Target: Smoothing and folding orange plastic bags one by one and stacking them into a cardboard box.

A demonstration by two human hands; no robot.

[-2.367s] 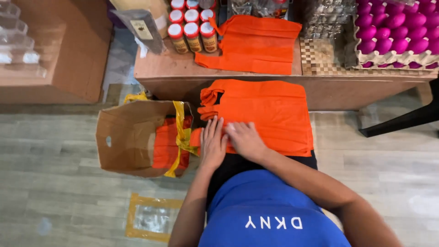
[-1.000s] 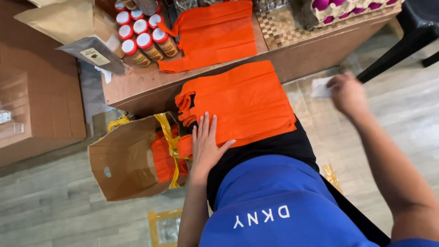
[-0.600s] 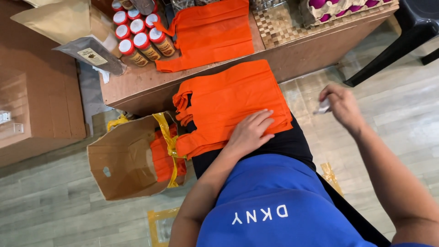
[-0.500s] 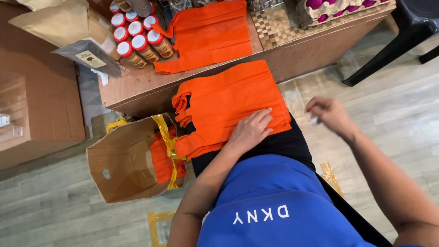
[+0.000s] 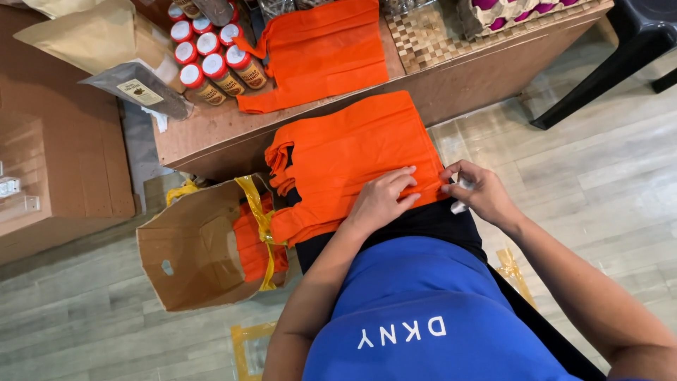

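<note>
Pressing flat left hand (image 5: 381, 201) on soft orange bags (image 5: 352, 159), right hand (image 5: 479, 194) pinching small white piece (image 5: 460, 204).

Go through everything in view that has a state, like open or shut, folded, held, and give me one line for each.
Orange bags on the lap: folded flat, stacked.
Left hand: pressed flat on that stack.
Right hand: at the stack's edge, pinching a small white item.
Cardboard box: open, on its side, orange bags inside.
Orange bag on the counter: lying flat.
Red-capped jars: capped, upright, grouped.
Brown paper pouch: lying flat.
</note>
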